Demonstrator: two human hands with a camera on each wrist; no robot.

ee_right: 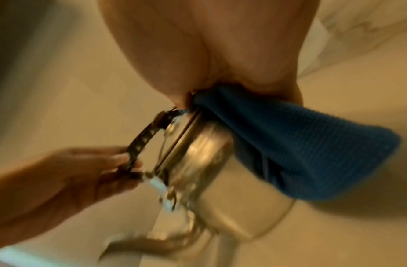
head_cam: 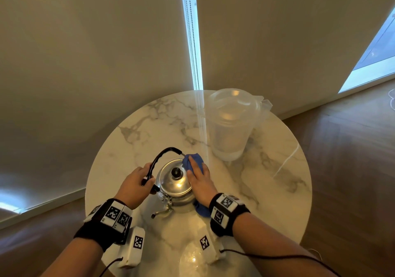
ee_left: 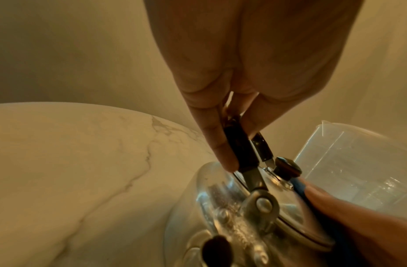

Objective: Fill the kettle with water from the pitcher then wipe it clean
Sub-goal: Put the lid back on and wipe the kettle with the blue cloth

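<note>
- Left hand (head_cam: 136, 182) grips the kettle (head_cam: 177, 188) handle (head_cam: 159, 159), likely steadying it.
- Right hand (head_cam: 199, 179), fingers flat, presses the blue cloth (head_cam: 192, 160) on the kettle's side to wipe.
- Pitcher (head_cam: 232, 125) stands beyond the kettle, set aside.

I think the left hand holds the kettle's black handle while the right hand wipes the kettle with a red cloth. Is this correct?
Not quite: the cloth is blue, not red, as the head view shows. The rest holds: the left hand holds the kettle's black handle while the right hand wipes.

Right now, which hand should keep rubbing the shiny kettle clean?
The right hand. It already presses the blue cloth flat against the kettle, while the left hand grips the black handle, probably steadying it.
</note>
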